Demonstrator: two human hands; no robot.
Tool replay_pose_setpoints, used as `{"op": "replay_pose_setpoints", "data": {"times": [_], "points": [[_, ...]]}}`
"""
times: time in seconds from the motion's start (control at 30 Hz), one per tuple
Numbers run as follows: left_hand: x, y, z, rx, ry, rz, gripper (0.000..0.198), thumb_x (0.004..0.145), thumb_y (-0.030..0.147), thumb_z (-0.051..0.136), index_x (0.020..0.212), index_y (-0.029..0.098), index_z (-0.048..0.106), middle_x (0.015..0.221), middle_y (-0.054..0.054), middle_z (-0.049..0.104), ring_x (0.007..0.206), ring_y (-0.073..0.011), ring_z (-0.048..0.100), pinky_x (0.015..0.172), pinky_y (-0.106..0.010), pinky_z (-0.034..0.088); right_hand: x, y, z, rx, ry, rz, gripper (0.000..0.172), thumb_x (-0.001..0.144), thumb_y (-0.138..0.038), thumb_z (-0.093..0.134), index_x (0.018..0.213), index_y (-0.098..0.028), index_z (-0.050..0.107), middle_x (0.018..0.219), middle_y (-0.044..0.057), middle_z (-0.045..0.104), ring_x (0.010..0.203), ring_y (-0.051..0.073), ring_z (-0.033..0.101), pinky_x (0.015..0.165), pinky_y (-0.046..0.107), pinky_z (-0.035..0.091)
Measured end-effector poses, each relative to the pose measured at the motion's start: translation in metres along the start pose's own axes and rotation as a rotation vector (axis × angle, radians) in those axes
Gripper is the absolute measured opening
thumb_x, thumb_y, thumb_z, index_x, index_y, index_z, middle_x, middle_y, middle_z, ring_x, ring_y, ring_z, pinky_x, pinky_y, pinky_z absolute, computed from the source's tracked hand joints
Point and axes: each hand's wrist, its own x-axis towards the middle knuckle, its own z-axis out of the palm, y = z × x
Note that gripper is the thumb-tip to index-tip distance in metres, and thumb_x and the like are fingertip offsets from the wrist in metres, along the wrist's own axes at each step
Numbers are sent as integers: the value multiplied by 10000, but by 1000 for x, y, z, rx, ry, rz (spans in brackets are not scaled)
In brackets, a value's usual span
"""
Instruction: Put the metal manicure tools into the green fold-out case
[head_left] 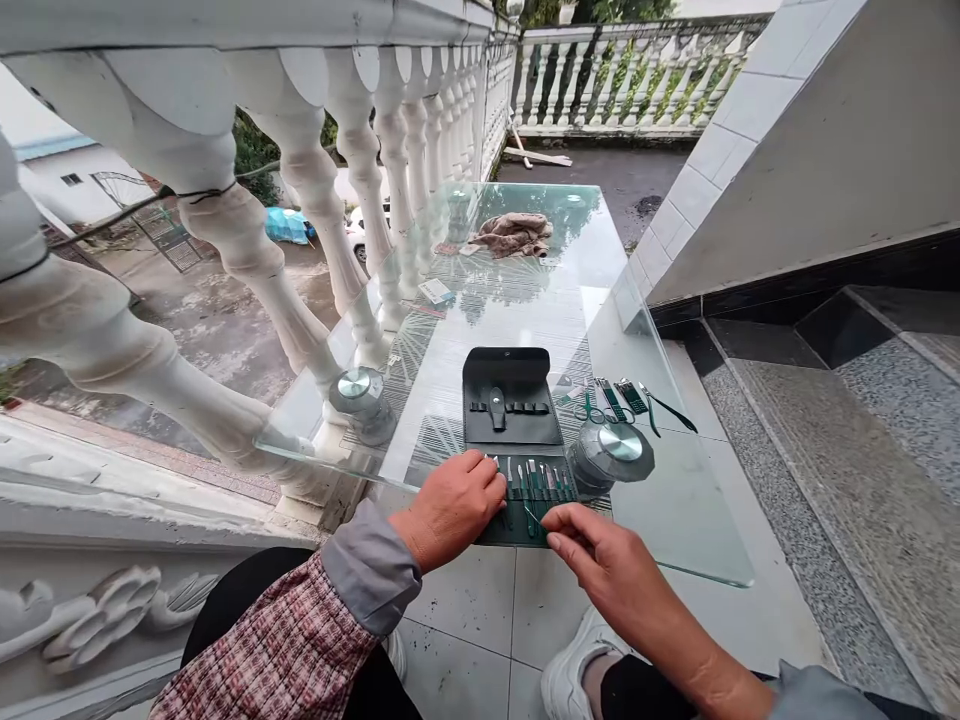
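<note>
Because the leather manicure case point(512, 400) lies open on the glass worktop point(675, 510), its tools point(536, 490) sit within reach: left hand point(450, 510) fingers curled against them, right hand point(600, 560) fingers narrowed, any hold unclear.

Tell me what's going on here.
A person sits at a glass table with both bare hands over an open black leather manicure case. The left hand is at the row of small green-handled tools in the case, and the right hand has its fingers close by them at the case's near edge. Green scissors and other tools lie loose beyond the case, and a crumpled brown cloth lies further along.
</note>
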Motion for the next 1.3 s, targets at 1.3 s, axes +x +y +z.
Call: {"op": "replay_pose_setpoints", "data": {"times": [1.3], "points": [[4, -10, 17, -145, 166, 40, 214, 940, 201, 392, 804, 143, 547, 859, -80, 572, 867, -198, 536, 747, -334, 487, 4, 1, 32, -341, 240, -249, 168, 885, -147, 387, 822, -197, 534, 725, 11, 542, 626, 121, 504, 586, 237, 382]]}}
